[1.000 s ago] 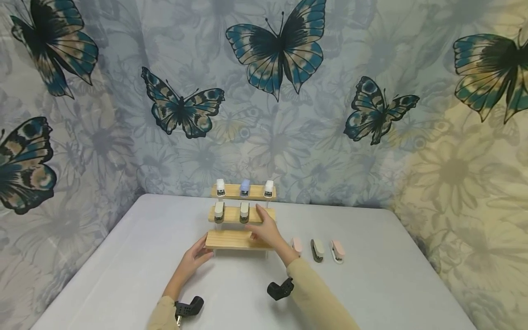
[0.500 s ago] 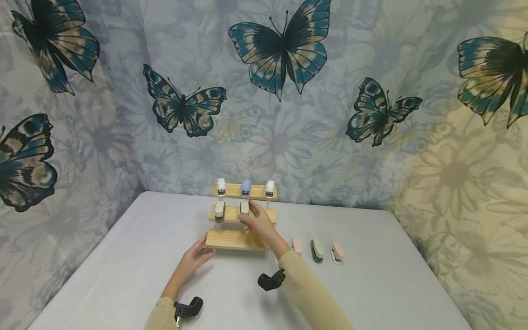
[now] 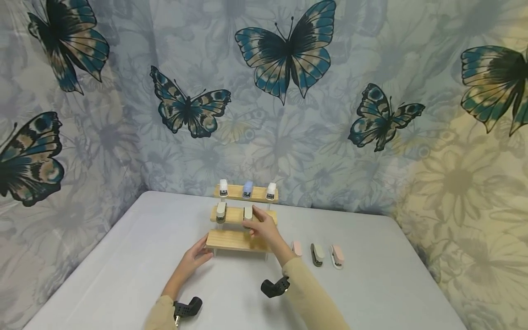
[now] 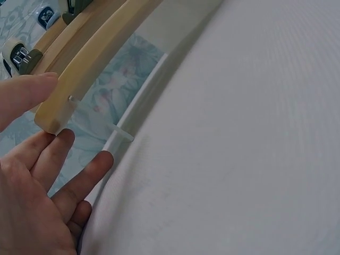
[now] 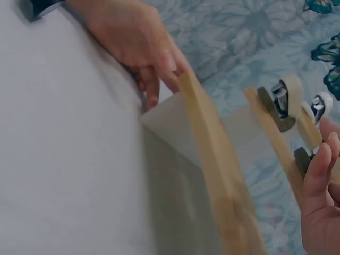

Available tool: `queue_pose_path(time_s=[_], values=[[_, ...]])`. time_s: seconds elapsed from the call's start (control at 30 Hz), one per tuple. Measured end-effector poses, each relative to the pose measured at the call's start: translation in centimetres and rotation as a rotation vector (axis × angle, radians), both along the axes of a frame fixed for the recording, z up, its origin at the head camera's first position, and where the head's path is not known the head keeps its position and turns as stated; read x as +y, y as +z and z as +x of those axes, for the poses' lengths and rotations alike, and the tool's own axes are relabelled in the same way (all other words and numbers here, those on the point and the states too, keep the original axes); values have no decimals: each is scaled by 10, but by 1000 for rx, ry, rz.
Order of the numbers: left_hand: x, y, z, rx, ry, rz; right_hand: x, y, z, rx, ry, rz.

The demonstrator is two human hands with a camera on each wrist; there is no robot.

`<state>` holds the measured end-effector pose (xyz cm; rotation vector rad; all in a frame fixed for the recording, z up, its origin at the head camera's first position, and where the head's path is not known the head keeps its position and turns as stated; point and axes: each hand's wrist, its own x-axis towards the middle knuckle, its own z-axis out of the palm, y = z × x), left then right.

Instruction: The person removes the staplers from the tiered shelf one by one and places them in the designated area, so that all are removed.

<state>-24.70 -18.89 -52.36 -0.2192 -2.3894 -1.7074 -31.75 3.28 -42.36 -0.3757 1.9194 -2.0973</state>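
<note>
On the middle step of the wooden tiered stand [image 3: 241,215], the right hand [image 3: 264,228] pinches a small stapler [image 3: 248,213], with a second stapler [image 3: 221,212] near it on the same board. The left hand [image 3: 197,256] curls round the left end of the lowest step [image 3: 235,240], thumb on top and fingers [image 4: 58,154] below. The risk, as I judge it, is a sideways nudge: the steps are narrow, so a slip could knock the neighbour off or rock the stand on its thin clear legs. Three more staplers [image 3: 247,189] line the top step close above, leaving little headroom. Open surface [image 3: 371,284] lies to the right, where three loose staplers [image 3: 316,253] rest well back from the surface edge.
</note>
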Motion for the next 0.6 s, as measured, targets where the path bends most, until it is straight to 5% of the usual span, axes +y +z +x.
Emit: queue_pose_path(time_s=[0.6], values=[[5, -2, 1, 0, 4, 32, 61, 22, 49, 54, 11, 25]])
